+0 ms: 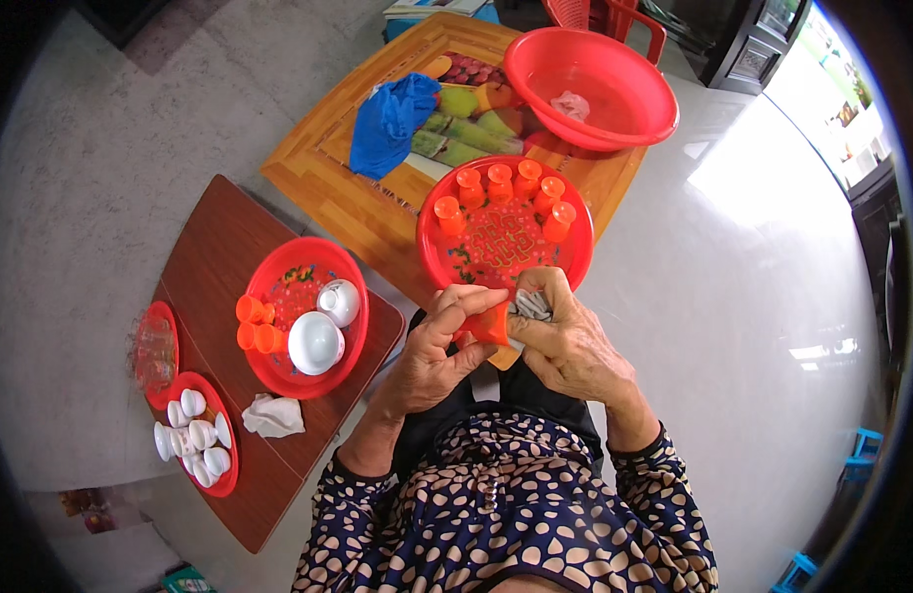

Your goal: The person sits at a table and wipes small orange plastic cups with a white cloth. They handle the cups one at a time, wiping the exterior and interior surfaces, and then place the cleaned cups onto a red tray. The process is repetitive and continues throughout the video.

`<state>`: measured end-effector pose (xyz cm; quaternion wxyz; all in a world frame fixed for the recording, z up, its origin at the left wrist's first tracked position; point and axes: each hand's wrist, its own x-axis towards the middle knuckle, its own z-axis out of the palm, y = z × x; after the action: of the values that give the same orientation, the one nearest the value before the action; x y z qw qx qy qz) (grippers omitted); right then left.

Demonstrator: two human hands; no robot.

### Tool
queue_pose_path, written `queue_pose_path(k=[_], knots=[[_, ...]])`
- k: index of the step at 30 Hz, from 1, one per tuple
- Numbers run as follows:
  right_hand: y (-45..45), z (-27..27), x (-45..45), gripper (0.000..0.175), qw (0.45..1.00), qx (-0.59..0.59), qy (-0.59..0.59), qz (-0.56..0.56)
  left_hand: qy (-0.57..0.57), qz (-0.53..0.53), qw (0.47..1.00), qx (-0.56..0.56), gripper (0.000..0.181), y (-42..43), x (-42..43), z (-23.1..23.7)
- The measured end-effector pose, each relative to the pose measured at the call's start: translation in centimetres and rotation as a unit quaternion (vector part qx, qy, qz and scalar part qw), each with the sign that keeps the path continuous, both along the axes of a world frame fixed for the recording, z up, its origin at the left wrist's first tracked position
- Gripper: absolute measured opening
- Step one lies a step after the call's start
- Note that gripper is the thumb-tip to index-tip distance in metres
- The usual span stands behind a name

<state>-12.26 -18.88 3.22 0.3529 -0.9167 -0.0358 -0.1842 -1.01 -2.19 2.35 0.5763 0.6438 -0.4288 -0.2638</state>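
My left hand (pixel 435 348) grips an orange plastic cup (pixel 490 325) on its side, its mouth turned to the right. My right hand (pixel 571 337) is closed on a bunched greyish cloth (pixel 531 305) at the cup's mouth. Both hands are above the near edge of a round red tray (pixel 586 244). Along the tray's far side, several orange footed cups (pixel 499 184) stand upside down in an arc. The tray's middle shows a raised character pattern.
Beyond are a red plastic basin (pixel 604 89) with a pink cloth and a blue plastic bag (pixel 392 124) on the wooden table (pixel 315 159). On the brown table (pixel 211 252) at left: a red tray (pixel 257 276) of bowls and orange cups, a white cloth (pixel 273 416), white cups (pixel 203 432), glasses (pixel 154 348).
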Motion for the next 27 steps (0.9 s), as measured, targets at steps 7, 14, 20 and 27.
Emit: queue_pose_path(k=[7, 14, 20, 27], knots=[[-0.4, -0.8, -0.1, 0.027, 0.996, 0.070, -0.009, 0.049, 0.015, -0.023, 1.000, -0.005, 0.046, 0.1, 0.1, -0.7], [-0.8, -1.0, -0.8, 0.029, 0.980, 0.189, -0.064, -0.008, 0.176, 0.026, 0.983, -0.053, 0.045, 0.0, 0.1, -1.2], [2.7, -3.6, -0.4, 0.030, 0.953, 0.050, -0.259, -0.150, 0.386, 0.065, 0.905, -0.169, 0.046, -1.6, -1.0, -2.0], [4.1, -4.9, 1.1, 0.028, 0.946, 0.025, -0.267, -0.183, 0.459, 0.033, 0.864, -0.203, 0.046, -2.7, -2.5, -1.1]])
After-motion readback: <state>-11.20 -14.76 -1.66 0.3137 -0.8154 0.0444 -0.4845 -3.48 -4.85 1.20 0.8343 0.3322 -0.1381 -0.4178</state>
